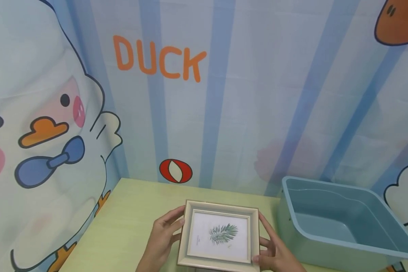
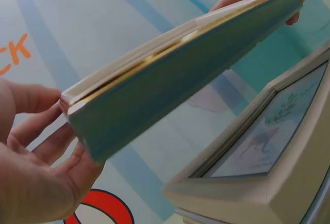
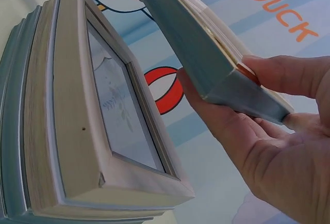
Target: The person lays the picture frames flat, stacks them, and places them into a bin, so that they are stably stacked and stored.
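Note:
Both hands hold a cream picture frame [image 1: 221, 204] with a green leaf print, one hand at each short side. My left hand [image 1: 163, 236] grips its left edge, thumb on the near side of that edge in the left wrist view. On the opposite edge, my right hand [image 1: 275, 249] pinches between thumb and fingers. Below the held frame is a stack of several more picture frames [image 3: 41, 105], cream and blue-green ones. A top frame [image 2: 247, 193] with a printed picture shows in the left wrist view. The held frame mostly hides this stack in the head view.
A blue-green plastic tub [image 1: 326, 241] stands to the right on the pale yellow-green tabletop [image 1: 122, 219]. Behind the table hangs a striped cloth backdrop [image 1: 244, 94] with duck drawings and lettering.

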`<state>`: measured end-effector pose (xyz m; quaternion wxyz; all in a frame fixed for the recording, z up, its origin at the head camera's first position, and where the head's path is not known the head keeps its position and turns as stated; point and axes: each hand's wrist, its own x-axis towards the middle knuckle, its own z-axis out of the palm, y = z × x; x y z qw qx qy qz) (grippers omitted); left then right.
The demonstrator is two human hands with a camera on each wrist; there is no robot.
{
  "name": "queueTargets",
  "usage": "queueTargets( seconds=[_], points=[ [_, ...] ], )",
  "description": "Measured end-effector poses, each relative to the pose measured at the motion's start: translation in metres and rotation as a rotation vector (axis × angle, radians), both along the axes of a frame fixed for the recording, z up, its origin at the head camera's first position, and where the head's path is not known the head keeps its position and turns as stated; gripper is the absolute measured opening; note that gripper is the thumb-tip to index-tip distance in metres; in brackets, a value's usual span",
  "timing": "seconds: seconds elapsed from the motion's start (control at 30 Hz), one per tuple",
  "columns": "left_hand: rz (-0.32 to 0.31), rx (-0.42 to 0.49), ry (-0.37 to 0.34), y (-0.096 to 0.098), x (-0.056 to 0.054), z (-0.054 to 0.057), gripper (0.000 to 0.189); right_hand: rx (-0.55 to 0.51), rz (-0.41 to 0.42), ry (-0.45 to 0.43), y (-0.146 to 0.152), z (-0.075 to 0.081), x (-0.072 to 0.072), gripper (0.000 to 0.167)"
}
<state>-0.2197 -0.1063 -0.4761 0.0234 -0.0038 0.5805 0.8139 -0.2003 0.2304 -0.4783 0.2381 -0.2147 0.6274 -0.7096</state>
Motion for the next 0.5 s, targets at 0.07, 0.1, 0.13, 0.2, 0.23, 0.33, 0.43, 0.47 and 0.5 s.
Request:
queueTargets(
  seconds=[0.07,0.1,0.13,0.2,0.23,0.33,0.43,0.47,0.5],
  points=[
    [-0.085,-0.004,0.031,-0.004,0.001,-0.003,0.054,-0.011,0.006,-0.009,0.002,-0.001,0.000,0.114],
    [-0.128,-0.008,0.049,-0.006,0.001,-0.004,0.056,-0.019,0.009,-0.015,0.003,-0.001,-0.001,0.114],
    [-0.178,-0.017,0.072,-0.009,0.001,-0.006,0.059,-0.024,0.010,-0.024,0.005,-0.001,-0.001,0.114],
    [-0.273,-0.030,0.098,-0.014,0.001,-0.008,0.064,-0.040,0.018,-0.034,0.007,-0.002,-0.001,0.114],
    [-0.317,-0.040,0.108,-0.017,0.001,-0.009,0.066,-0.044,0.017,-0.041,0.008,-0.003,-0.001,0.114],
    [-0.424,-0.062,0.109,-0.022,0.000,-0.011,0.076,-0.060,0.020,-0.062,0.011,-0.004,0.000,0.114],
    [-0.488,-0.084,0.102,-0.024,0.000,-0.010,0.085,-0.090,0.035,-0.077,0.015,-0.006,0.000,0.111],
    [-0.501,-0.087,0.099,-0.024,0.001,-0.009,0.087,-0.103,0.044,-0.083,0.016,-0.007,0.000,0.110],
    [-0.508,-0.095,0.094,-0.024,0.001,-0.009,0.088,-0.117,0.053,-0.085,0.017,-0.008,0.000,0.108]
  ],
)
